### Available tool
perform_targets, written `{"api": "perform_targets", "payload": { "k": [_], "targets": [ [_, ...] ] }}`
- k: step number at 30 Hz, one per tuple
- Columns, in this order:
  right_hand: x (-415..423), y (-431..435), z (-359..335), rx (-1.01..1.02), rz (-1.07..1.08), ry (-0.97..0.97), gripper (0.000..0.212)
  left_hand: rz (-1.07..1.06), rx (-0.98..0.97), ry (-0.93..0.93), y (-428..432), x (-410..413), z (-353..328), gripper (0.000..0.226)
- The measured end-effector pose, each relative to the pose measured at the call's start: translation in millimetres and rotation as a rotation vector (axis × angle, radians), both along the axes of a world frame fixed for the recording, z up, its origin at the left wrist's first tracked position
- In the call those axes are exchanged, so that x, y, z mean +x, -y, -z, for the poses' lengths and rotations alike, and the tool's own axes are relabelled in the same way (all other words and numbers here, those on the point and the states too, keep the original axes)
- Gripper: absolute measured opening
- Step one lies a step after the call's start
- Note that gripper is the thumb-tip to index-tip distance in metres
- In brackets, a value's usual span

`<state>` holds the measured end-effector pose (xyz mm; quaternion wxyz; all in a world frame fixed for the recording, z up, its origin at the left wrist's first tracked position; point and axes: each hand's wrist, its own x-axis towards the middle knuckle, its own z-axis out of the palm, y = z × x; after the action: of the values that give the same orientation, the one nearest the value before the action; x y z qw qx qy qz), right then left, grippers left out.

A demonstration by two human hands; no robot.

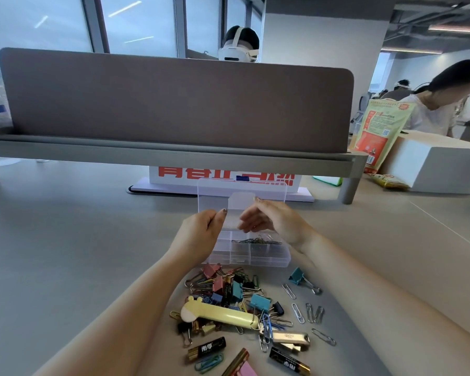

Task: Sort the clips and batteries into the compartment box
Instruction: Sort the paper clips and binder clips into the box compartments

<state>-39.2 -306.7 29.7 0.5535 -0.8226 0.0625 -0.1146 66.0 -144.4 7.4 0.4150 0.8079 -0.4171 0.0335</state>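
Observation:
A clear compartment box (266, 257) lies on the grey table with its lid (215, 194) standing open at the back. Dark paper clips (258, 241) fill one of its compartments. Above the box I hold a small clear plastic bag (238, 206) between both hands. My left hand (201, 232) pinches its left edge, and my right hand (274, 221) grips its right side with a fingertip at the top corner. In front of the box lies a pile of coloured binder clips (228, 286), loose paper clips (307, 312) and black batteries (208, 348).
A yellow giraffe-shaped case (220, 314) and a silver USB stick (291, 338) lie among the pile. A brown desk divider (174, 104) closes off the back. A white sign (228, 177) stands behind the box. Other people work beyond the divider and at the right.

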Motion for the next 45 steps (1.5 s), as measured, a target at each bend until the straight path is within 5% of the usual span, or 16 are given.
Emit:
{"api": "perform_targets", "payload": {
  "k": [5, 9, 13, 18, 34, 45],
  "targets": [
    [-13, 2, 6, -0.034, -0.027, -0.061, 0.069, -0.010, -0.002, -0.012, -1, -5, -1, 0.044],
    [-22, -2, 10, -0.086, 0.006, -0.072, 0.057, -0.006, 0.002, -0.006, -2, -7, -1, 0.045],
    [-23, 2, 1, -0.631, 0.294, -0.110, 0.021, -0.003, 0.011, -0.004, -2, -7, -1, 0.045],
    [-23, -4, 4, -0.940, 0.344, -0.243, 0.027, -0.009, 0.033, 0.006, -2, -8, -1, 0.045],
    [-10, -6, 2, -0.907, 0.216, -0.400, 0.021, -0.035, 0.096, 0.061, 1, -13, -3, 0.043],
    [-26, 2, -1, -0.554, 0.227, -0.131, 0.012, -0.020, 0.135, 0.076, 4, -12, -5, 0.043]
  ]
}}
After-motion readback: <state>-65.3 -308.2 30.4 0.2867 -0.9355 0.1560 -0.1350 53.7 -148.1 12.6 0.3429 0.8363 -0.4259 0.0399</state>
